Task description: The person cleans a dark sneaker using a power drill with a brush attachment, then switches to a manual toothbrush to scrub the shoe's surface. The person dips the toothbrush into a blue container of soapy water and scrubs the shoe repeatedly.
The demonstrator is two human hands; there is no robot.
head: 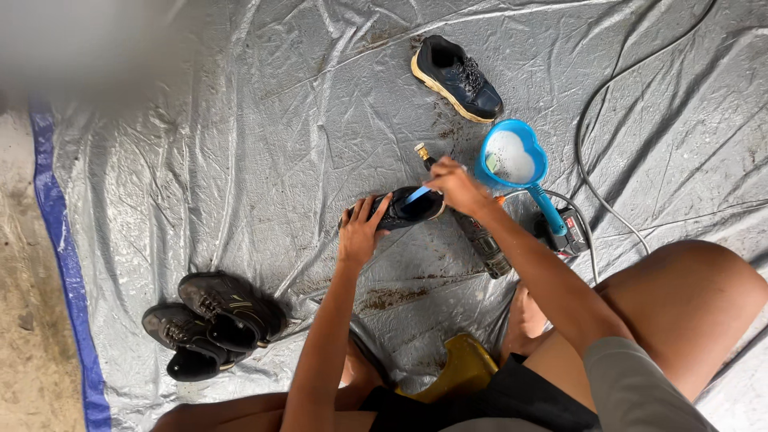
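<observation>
Your left hand (362, 232) clasps the toe of the black shoe (404, 210) on the grey tarp (240, 144), your right hand (456, 186) pinches a blue brush (416, 194) inside it — beyond, a blue scoop (512, 160) of suds, then another shoe (458, 78).

No packages, signs or screens show on the grey tarp (240, 144). The only likely label is a pale, scuffed band around the dark spray gun (478, 237) lying just right of the held shoe (408, 210); it is too small to tell for certain.
</observation>
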